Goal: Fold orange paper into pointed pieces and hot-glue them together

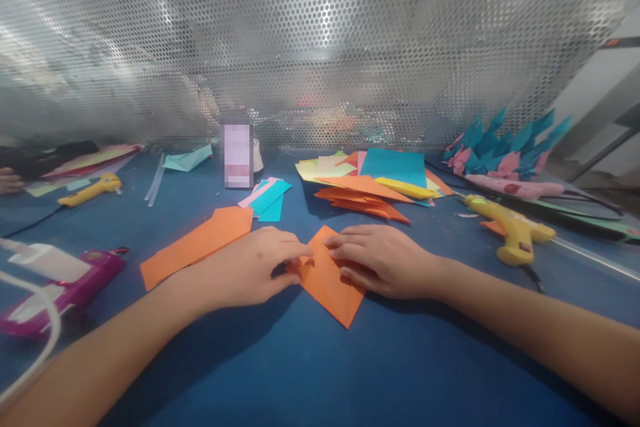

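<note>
A folded orange paper (334,290) lies on the blue table in front of me, one corner turned toward me. My left hand (257,263) pinches its left corner between thumb and fingers. Across its upper right side rests my right hand (383,259), fingers stretched out and pressing on the surface; they cover part of the folds. Beside and behind my left hand is another orange paper sheet (200,240), partly hidden by that hand and forearm.
Behind are folded orange papers (360,200), a blurred-out phone (238,155) and blue strips (270,200). A yellow glue gun (520,230) and blue-pink folded paper pieces (510,147) stand right. On the left are a purple power strip (95,283) and another yellow glue gun (93,190).
</note>
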Available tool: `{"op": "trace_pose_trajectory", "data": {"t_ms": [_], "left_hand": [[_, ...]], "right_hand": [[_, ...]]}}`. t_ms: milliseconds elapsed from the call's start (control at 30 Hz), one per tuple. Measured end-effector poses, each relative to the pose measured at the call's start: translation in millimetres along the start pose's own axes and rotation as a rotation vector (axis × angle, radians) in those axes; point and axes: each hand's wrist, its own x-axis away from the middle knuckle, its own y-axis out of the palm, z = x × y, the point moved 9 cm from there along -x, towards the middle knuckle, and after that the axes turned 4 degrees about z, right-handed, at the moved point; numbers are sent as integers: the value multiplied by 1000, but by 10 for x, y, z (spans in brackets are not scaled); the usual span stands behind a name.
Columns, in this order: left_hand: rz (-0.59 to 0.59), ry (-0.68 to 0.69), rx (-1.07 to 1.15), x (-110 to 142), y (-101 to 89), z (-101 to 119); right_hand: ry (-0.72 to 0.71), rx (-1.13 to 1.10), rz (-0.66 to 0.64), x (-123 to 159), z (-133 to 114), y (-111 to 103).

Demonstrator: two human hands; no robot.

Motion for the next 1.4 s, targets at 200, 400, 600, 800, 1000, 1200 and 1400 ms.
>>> {"op": "trace_pose_trajectory", "data": {"t_ms": [200, 400, 600, 800, 1000, 1200, 1400], "left_hand": [[1, 1, -31, -8, -5, 0], [18, 40, 16, -17, -32, 27], [-10, 173, -106, 4, -6, 92], [19, 224, -185, 5, 30, 92], [187, 85, -2, -91, 60, -13], [103, 29, 96, -145, 163, 1], [128, 118, 30, -126, 131, 80]], "right_hand": [[-2, -4, 5, 1, -11, -5], [-4, -14, 23, -1, -6, -22], [-6, -11, 15, 4, -2, -16], [3, -23, 12, 8, 12, -11], [95, -117, 6, 12, 117, 12], [286, -119, 131, 38, 315, -40], [344, -181, 201, 51, 409, -87]]}}
